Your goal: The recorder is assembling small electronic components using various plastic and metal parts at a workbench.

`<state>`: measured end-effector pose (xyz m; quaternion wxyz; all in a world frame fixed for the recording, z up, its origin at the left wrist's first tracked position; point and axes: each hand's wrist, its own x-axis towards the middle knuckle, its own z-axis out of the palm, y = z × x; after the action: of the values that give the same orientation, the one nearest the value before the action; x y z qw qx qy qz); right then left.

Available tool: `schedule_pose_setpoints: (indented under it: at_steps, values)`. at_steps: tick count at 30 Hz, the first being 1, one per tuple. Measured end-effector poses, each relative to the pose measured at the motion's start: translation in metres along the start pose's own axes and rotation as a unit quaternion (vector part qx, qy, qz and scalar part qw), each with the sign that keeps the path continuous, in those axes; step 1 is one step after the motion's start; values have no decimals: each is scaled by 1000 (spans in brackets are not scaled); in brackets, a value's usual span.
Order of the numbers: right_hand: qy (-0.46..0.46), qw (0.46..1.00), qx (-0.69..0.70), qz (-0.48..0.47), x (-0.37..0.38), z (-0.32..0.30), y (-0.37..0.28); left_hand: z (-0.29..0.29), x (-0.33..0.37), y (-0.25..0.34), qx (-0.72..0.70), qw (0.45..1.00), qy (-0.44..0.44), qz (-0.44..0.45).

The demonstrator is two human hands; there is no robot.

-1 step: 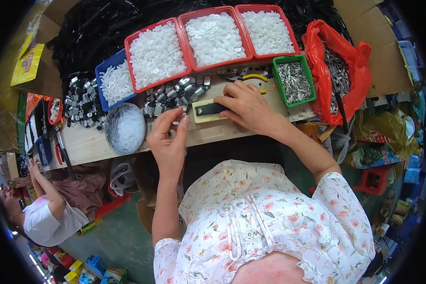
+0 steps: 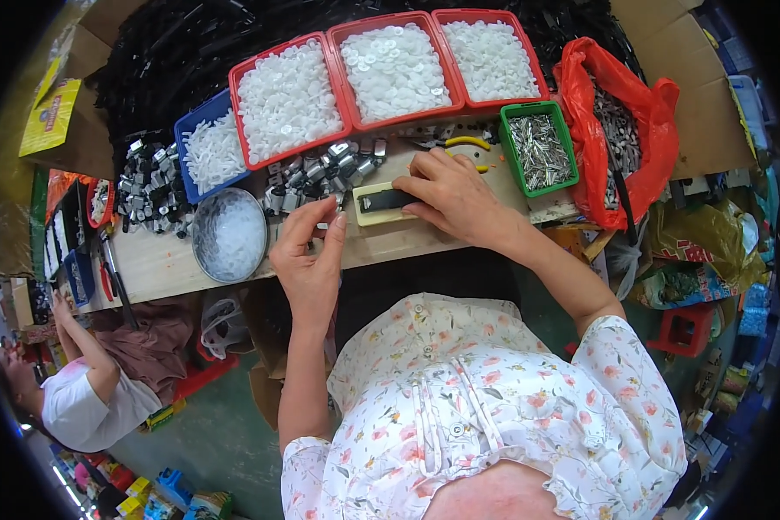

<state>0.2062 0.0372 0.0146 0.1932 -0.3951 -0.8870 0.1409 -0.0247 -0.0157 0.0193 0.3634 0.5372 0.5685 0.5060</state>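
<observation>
Head view: a cream jig block with a black strip in its slot lies on the front part of the wooden bench, just below the pile of small metal clips. The right hand is pressed flat on the block's right end, fingers spread over it, holding it down rather than gripping. The left hand is raised just left of the block, thumb and fingertips pinched; what it pinches is too small to tell.

Risk, as I judge it: the block could slide under the pressing palm, or a tiny pinched part could drop off the bench edge.

Counts:
- three red trays of white discs
- one blue tray of white pieces
- one round metal bowl
- one green tray of metal pins
- one red plastic bag
- one yellow-handled pliers

Another person sits at lower left.
</observation>
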Motion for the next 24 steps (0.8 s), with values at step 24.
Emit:
schedule_pose_setpoints:
  at_steps: [24]
  values:
    - [227, 913, -192, 278, -135, -129, 117, 59, 12, -21, 336, 847, -107, 397]
